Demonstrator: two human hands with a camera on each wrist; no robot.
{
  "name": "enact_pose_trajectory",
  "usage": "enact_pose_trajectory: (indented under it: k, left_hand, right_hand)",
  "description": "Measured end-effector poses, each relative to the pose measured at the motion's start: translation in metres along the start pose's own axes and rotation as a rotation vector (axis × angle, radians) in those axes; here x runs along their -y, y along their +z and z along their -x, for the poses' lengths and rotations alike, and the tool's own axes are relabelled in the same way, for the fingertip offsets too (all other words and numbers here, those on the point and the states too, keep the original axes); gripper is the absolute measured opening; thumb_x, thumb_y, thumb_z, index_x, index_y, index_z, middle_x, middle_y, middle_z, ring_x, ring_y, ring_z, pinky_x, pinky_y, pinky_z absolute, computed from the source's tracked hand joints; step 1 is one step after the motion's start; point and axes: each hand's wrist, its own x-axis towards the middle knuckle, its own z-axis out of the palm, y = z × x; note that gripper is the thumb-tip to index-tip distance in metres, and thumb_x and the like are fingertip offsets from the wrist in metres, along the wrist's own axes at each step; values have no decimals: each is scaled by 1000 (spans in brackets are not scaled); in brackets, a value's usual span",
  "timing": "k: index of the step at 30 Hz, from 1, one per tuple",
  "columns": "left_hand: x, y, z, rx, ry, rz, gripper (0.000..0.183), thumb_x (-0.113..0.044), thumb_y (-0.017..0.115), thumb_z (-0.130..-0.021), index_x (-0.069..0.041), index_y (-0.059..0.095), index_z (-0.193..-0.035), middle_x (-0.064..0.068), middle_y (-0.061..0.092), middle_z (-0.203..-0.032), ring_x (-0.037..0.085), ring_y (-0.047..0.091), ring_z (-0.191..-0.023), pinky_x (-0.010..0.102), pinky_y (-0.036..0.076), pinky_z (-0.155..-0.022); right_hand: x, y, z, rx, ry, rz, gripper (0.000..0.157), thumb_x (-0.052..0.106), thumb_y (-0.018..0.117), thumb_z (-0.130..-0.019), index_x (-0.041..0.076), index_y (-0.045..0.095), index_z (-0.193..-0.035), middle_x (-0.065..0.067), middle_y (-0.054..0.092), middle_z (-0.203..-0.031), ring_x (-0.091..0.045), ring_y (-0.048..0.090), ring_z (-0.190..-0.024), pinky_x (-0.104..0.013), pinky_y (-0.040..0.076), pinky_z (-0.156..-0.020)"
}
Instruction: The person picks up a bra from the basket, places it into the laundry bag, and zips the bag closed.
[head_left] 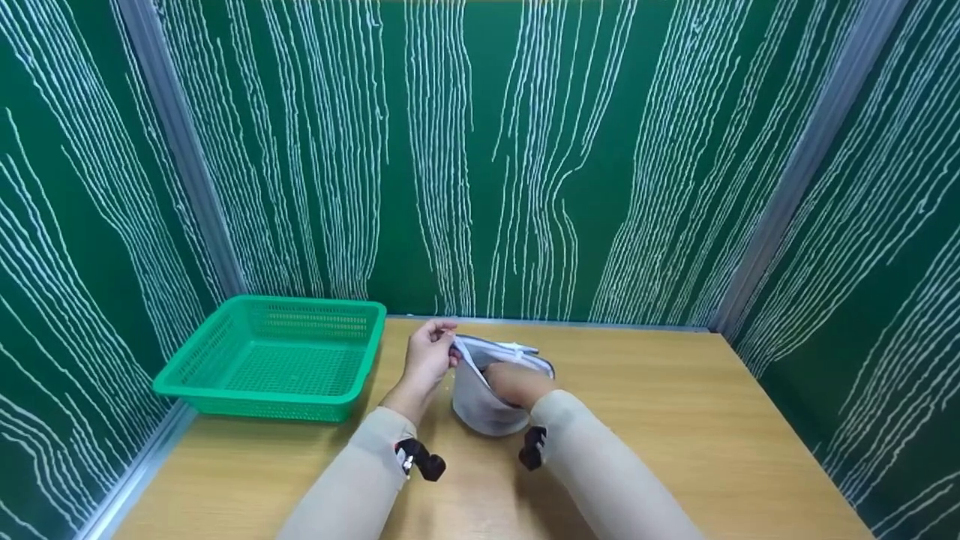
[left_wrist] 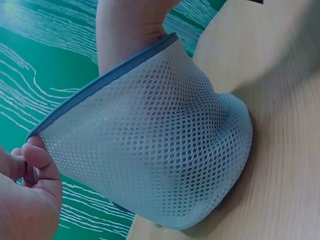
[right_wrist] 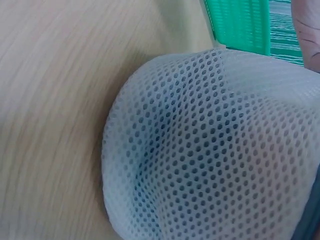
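A white mesh laundry bag with a grey-blue edge and a zipper stands on the table in the head view. My left hand pinches the left end of its opening between thumb and fingers. Through that opening my right hand reaches down inside, so its fingers are hidden by the mesh. In the left wrist view, the bag's honeycomb mesh hangs from the pinched corner, and the right forearm enters at the top. The right wrist view is mostly filled by the mesh.
A green plastic basket with perforated walls stands on the left of the wooden table. Green panels with white wavy lines enclose the back and sides, joined by grey metal posts.
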Motion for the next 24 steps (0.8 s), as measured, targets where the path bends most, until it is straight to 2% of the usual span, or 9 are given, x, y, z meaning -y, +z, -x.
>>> enact_pose_trajectory:
  k: [1,3,7,10,12,15,17,21,24]
  left_hand:
    - [1,-1,0,-5,-4,10,20,4,53,-115,7,69,-125,3,59,-89,10,59,-62,18,49,-54]
    - [3,-3,-1,-4,-17,12,20,3,53,-115,6,69,-127,5,60,-92,11,60,-63,18,49,-55]
    - [7,-8,-1,0,-41,-66,24,-1,54,-115,5,69,-132,9,67,-105,13,61,-68,20,49,-54]
    - [10,-12,0,2,-41,-146,26,-4,55,-116,6,72,-134,12,71,-107,14,61,-69,20,50,-52]
    - [11,-14,0,8,-36,-179,28,-6,56,-116,7,72,-135,12,71,-103,14,62,-71,20,50,-52]
    - [11,-16,1,21,-37,-197,29,-10,58,-116,8,74,-134,10,70,-99,14,64,-73,20,51,-52]
    - [11,-17,1,24,-54,-201,29,-14,62,-116,6,75,-133,12,70,-102,16,65,-77,19,50,-53]
    - [9,-16,1,23,-83,-241,30,-25,69,-115,-2,77,-132,18,72,-117,21,68,-85,23,53,-54]
    - [8,-14,1,25,-91,-293,30,-26,72,-113,-6,78,-133,15,72,-114,21,67,-83,25,54,-54]
  right_hand:
    - [0,1,0,-3,23,-25,38,43,54,-111,13,73,-125,-8,70,-117,-33,63,-115,-50,52,-104]
    - [2,2,0,7,13,-4,35,41,55,-111,13,74,-122,-8,71,-114,-32,64,-111,-49,54,-101]
    - [7,1,0,18,-177,230,23,23,57,-110,15,74,-96,-4,66,-87,-25,65,-83,-38,52,-75]
    - [13,-2,1,-2,-286,360,32,20,61,-111,17,68,-80,0,60,-74,-20,60,-70,-34,47,-65]
    - [17,-5,3,-20,-309,380,37,25,63,-113,17,65,-77,1,59,-73,-20,60,-70,-34,47,-65]
    - [20,-9,5,-58,-337,375,40,37,65,-114,16,65,-80,0,62,-76,-20,63,-71,-35,50,-66]
    - [21,-14,6,-96,-375,371,39,39,67,-113,16,69,-82,0,65,-77,-20,64,-72,-36,52,-67]
    - [17,-29,2,-188,-443,251,31,32,72,-110,13,80,-87,1,71,-78,-17,65,-70,-33,55,-65]
    - [10,-43,-4,-270,-436,123,23,23,73,-108,7,85,-96,-5,79,-90,-20,72,-82,-38,64,-77]
